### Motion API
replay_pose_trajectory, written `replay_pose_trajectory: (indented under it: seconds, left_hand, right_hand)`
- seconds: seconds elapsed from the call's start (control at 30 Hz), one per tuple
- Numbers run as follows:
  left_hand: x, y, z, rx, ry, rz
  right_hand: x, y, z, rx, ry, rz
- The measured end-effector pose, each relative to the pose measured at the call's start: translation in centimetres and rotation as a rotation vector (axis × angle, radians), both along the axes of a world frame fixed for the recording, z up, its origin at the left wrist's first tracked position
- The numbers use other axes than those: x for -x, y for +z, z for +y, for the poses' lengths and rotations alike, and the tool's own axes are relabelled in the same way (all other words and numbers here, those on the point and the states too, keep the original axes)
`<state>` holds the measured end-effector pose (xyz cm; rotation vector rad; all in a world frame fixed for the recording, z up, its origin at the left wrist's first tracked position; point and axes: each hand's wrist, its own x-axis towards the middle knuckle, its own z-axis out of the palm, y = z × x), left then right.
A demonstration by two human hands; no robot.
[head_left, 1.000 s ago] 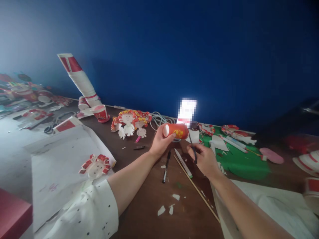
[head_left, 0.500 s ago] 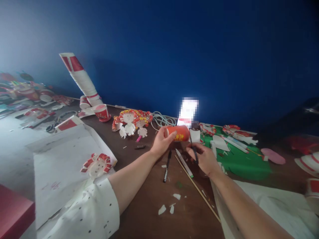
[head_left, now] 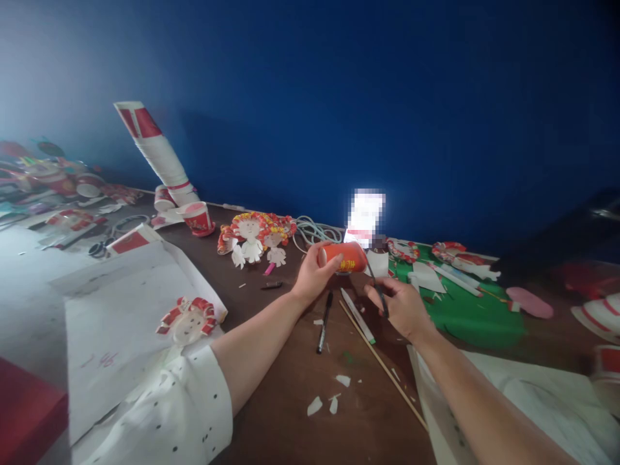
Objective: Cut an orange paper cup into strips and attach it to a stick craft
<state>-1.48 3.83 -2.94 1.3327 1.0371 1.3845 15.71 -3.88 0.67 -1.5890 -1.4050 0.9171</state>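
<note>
The cup (head_left: 349, 258) is orange-red, with yellow characters printed on it. The scissors (head_left: 383, 302) are dark, nearly black. The sleeve (head_left: 169, 407) is white and carries small black dots. The table (head_left: 285, 374) is dark brown, the mat (head_left: 465, 316) is green, and the wall (head_left: 310, 129) is deep blue, becoming paler and greyish at the left. The pen (head_left: 325, 323) is mostly black; the marker (head_left: 357, 315) is white with a green end; the stick (head_left: 382, 365) is yellowish tan. The dolls (head_left: 250, 250) are white, with red, orange and yellow around their heads. The paper (head_left: 101, 329) is white, bearing purplish marks. The cord (head_left: 317, 234) is pale green, and the oval (head_left: 531, 302) is pink.
</note>
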Motion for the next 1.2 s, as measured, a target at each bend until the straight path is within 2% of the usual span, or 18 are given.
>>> replay_pose_trajectory:
  seconds: [0.2, 0.4, 0.53, 1.03, 1.2]
  left_hand:
    - [-0.06, -0.09, 0.06, 0.044, -0.001, -0.031]
    - [0.15, 0.1, -0.03, 0.004, -0.081, 0.034]
    - [0.2, 0.12, 0.04, 0.0, -0.089, 0.045]
    - [-0.11, 0.27, -0.41, 0.075, 0.007, -0.009]
    - [0.08, 0.42, -0.48, 0.048, 0.083, 0.101]
  right_hand:
    - [0.25, -0.17, 0.08, 0.058, -0.012, 0.063]
    - [0.0, -0.55, 0.36, 0.038, 0.035, 0.095]
    - [-0.16, -0.85, 0.42, 0.013, 0.006, 0.049]
    - [0.34, -0.61, -0.04, -0.124, -0.035, -0.107]
    - [0.46, -0.79, -0.23, -0.112, -0.018, -0.117]
